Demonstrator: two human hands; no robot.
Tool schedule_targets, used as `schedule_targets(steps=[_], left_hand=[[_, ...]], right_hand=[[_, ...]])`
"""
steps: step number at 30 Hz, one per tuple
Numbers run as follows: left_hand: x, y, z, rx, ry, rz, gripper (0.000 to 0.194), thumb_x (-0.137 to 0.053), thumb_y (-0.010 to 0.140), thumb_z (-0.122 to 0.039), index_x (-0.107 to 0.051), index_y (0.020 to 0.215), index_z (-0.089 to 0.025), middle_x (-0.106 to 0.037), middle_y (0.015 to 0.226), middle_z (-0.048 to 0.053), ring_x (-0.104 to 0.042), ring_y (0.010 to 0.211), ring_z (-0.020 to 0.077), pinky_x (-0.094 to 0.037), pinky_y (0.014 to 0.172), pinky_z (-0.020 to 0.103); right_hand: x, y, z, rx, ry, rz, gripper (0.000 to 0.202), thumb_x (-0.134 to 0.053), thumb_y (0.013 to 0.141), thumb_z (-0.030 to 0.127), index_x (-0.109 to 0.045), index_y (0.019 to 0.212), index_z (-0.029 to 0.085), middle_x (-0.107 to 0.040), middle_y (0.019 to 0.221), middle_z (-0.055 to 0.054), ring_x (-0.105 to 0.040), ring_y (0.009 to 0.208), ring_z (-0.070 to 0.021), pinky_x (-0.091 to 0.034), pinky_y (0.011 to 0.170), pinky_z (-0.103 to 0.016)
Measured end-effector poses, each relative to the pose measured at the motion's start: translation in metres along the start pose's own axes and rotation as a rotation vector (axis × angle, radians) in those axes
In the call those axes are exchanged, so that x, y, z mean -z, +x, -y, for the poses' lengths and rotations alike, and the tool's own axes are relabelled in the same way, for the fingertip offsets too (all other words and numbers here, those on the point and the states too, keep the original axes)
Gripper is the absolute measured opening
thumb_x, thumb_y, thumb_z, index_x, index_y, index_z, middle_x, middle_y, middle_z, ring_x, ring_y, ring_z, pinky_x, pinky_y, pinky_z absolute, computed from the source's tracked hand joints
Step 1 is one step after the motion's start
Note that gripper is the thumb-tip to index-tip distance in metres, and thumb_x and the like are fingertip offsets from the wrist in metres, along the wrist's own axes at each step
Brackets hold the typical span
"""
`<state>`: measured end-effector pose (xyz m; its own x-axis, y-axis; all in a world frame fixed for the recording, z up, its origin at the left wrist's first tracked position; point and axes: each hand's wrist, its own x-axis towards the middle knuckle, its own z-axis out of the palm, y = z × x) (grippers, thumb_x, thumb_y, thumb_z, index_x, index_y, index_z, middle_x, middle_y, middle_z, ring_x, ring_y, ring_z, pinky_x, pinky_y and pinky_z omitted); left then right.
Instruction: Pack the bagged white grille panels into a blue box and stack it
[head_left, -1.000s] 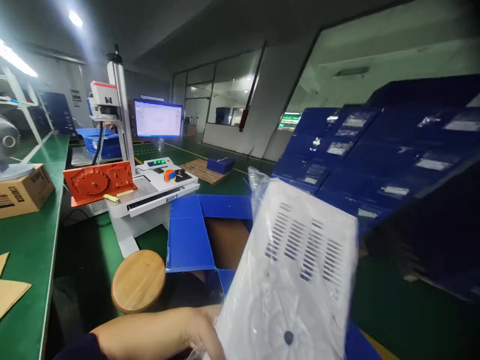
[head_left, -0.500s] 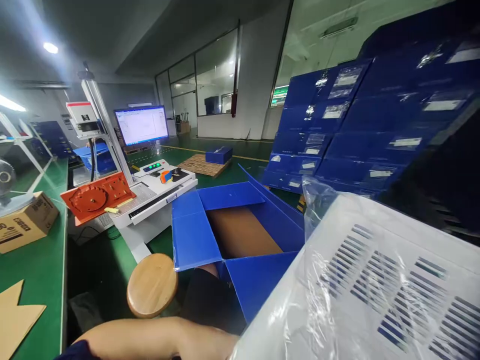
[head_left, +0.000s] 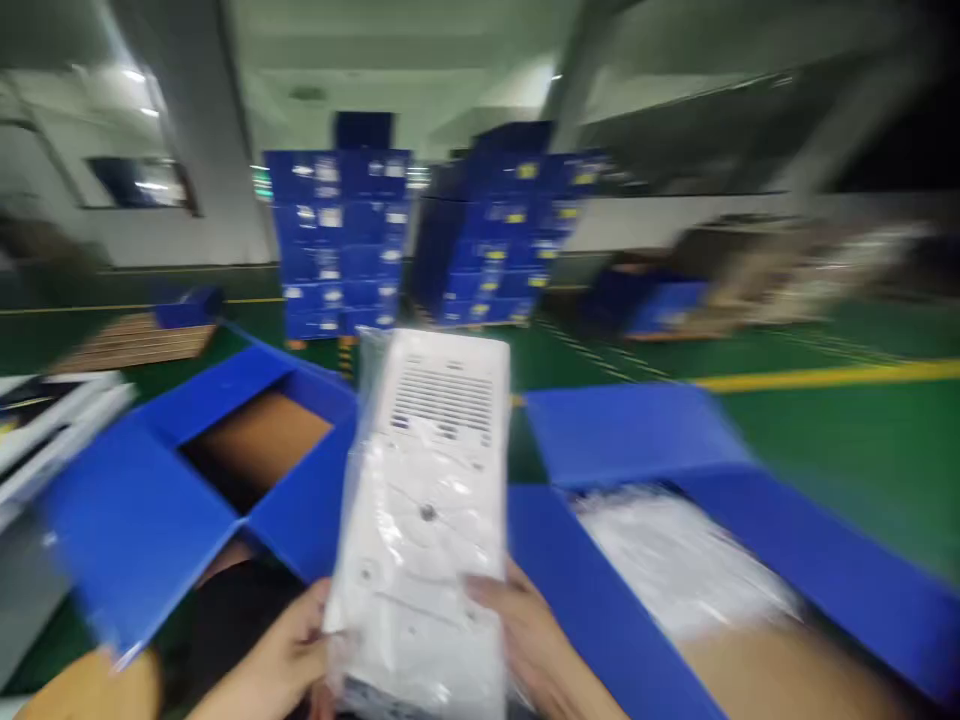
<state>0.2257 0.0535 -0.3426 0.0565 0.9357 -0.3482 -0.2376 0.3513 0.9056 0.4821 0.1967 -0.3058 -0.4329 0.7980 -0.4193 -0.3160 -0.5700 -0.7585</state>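
Note:
A long white plastic housing with rows of vent slots, wrapped in a clear plastic bag, is held up in front of me. My left hand grips its lower left edge. On the lower right edge my right hand is closed, thumb across the face. To the left stands an open blue box with brown cardboard showing inside. An open blue box on the right contains clear plastic-wrapped contents and a brown cardboard piece.
Stacked blue boxes stand across the green floor, with another stack beside them. A wooden pallet lies at the left. The white machine table and a round wooden stool are at the left edge.
My view has swung right, bringing the second open box into sight. The bagged housing has moved from the right, close to the camera, to the middle, and both hands now show on it.

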Motion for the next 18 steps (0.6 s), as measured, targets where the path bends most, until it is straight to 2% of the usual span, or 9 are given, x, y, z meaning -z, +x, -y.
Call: schedule_targets(steps=[2, 4, 7, 10, 12, 15, 18], left_hand=[[0.000, 0.008, -0.010, 0.050, 0.030, -0.047, 0.089, -0.084, 0.086, -0.079, -0.056, 0.148, -0.022, -0.077, 0.079, 0.004, -0.065, 0.050, 0.0163, -0.050, 0.046, 0.024], [-0.002, 0.025, -0.024, 0.023, 0.071, -0.045, 0.093, -0.084, 0.083, -0.082, -0.055, 0.145, -0.020, -0.069, 0.063, -0.001, -0.061, 0.046, 0.0174, -0.046, 0.043, 0.024], [-0.019, 0.054, -0.044, -0.032, 0.138, 0.052, 0.084, -0.081, 0.087, -0.080, -0.061, 0.139, -0.017, -0.058, 0.050, -0.005, -0.056, 0.045, 0.0170, -0.045, 0.044, 0.024], [-0.043, 0.086, -0.054, -0.004, 0.137, 0.147, 0.084, -0.079, 0.087, -0.082, -0.064, 0.136, -0.016, -0.062, 0.055, -0.004, -0.058, 0.049, 0.0166, -0.045, 0.046, 0.024], [-0.064, 0.110, -0.054, 0.059, 0.099, 0.224, 0.089, -0.083, 0.081, -0.085, -0.065, 0.133, -0.015, -0.068, 0.062, -0.001, -0.064, 0.054, 0.0181, -0.049, 0.049, 0.025], [-0.100, 0.143, -0.052, 0.148, 0.014, 0.363, 0.094, -0.092, 0.067, -0.086, -0.069, 0.122, -0.013, -0.077, 0.078, 0.007, -0.073, 0.065, 0.0215, -0.057, 0.056, 0.029], [-0.140, 0.165, -0.049, 0.219, -0.064, 0.498, 0.088, -0.099, 0.062, -0.080, -0.070, 0.109, -0.011, -0.081, 0.089, 0.013, -0.078, 0.075, 0.0234, -0.064, 0.065, 0.032]], right_hand=[[-0.004, -0.011, 0.014, 0.076, 0.093, 0.004, 0.070, -0.096, 0.051, 0.025, -0.082, 0.119, 0.012, -0.083, 0.113, -0.020, -0.081, 0.100, -0.0437, -0.060, 0.103, -0.060], [-0.001, -0.015, 0.024, 0.135, 0.142, -0.035, 0.067, -0.093, 0.052, 0.022, -0.082, 0.118, 0.011, -0.084, 0.111, -0.018, -0.081, 0.102, -0.0414, -0.059, 0.107, -0.058], [0.016, -0.024, 0.030, 0.069, 0.237, -0.061, 0.065, -0.086, 0.058, 0.026, -0.079, 0.120, 0.008, -0.084, 0.107, -0.018, -0.080, 0.106, -0.0428, -0.058, 0.108, -0.059], [0.039, -0.040, 0.031, -0.045, 0.374, -0.042, 0.065, -0.077, 0.063, 0.032, -0.077, 0.123, 0.007, -0.083, 0.105, -0.020, -0.079, 0.108, -0.0448, -0.059, 0.107, -0.060], [0.055, -0.053, 0.034, -0.065, 0.456, -0.089, 0.066, -0.071, 0.064, 0.031, -0.076, 0.125, 0.007, -0.083, 0.103, -0.020, -0.080, 0.104, -0.0435, -0.060, 0.106, -0.059], [0.072, -0.074, 0.041, -0.039, 0.564, -0.257, 0.065, -0.065, 0.072, 0.028, -0.072, 0.133, 0.006, -0.083, 0.105, -0.020, -0.081, 0.101, -0.0405, -0.060, 0.105, -0.057], [0.083, -0.093, 0.049, 0.012, 0.635, -0.466, 0.062, -0.058, 0.082, 0.025, -0.068, 0.140, 0.005, -0.082, 0.108, -0.020, -0.081, 0.099, -0.0376, -0.061, 0.103, -0.055]])
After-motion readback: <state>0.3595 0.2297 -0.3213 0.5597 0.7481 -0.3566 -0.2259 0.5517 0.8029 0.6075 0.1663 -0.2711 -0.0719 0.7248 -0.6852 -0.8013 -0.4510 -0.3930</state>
